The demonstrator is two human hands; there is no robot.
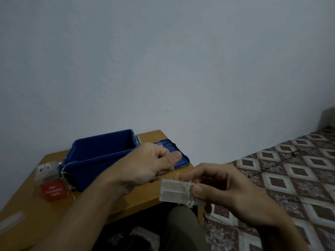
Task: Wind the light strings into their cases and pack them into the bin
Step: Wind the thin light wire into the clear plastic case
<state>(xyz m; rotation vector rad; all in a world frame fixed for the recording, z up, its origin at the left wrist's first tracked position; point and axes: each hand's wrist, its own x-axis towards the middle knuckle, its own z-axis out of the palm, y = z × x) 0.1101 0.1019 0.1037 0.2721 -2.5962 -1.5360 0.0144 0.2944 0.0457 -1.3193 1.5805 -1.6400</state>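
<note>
Wooden table [141,194] against pale wall [163,60], open blue bin [94,171], right hand [233,192] gripping clear case [174,192], left hand [152,165] curled, hold unclear

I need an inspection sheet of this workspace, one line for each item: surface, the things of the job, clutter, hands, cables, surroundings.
Surface: wooden table.
Job's things: blue bin is open and its inside is too dark to read; blue lid lies flat to its right; clear case has thin light string wound round it; red-label case stands left of the bin with wire round it.
Clutter: clear strip lies at the table's near left edge.
Hands: left hand has curled fingers and seems to pinch the string; right hand holds the clear case.
Cables: thin black cable on the floor.
Surroundings: pale wall; patterned tile floor.
</note>
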